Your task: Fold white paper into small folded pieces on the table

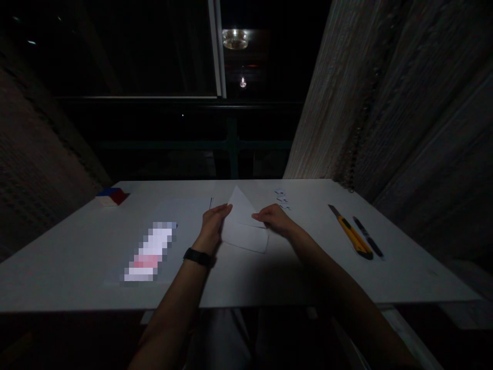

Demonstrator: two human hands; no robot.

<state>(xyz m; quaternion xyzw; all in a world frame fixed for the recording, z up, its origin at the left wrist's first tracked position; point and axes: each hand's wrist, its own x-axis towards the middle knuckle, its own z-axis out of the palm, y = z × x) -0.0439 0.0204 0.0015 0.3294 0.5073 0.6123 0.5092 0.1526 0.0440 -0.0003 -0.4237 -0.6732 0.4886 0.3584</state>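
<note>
Between my hands is a folded sheet of white paper, with a pointed top and a crease across its middle. My left hand, with a dark band on the wrist, grips the paper's left edge between thumb and fingers. On the opposite side, my right hand pinches the paper's right edge near the crease. The paper is just above or on the white table; I cannot tell which. My fingers partly cover both of its edges.
A blurred, lit phone-like rectangle lies on white sheets at left. A red, blue and white block sits at the far left. At right are a yellow utility knife, a dark pen and small paper pieces.
</note>
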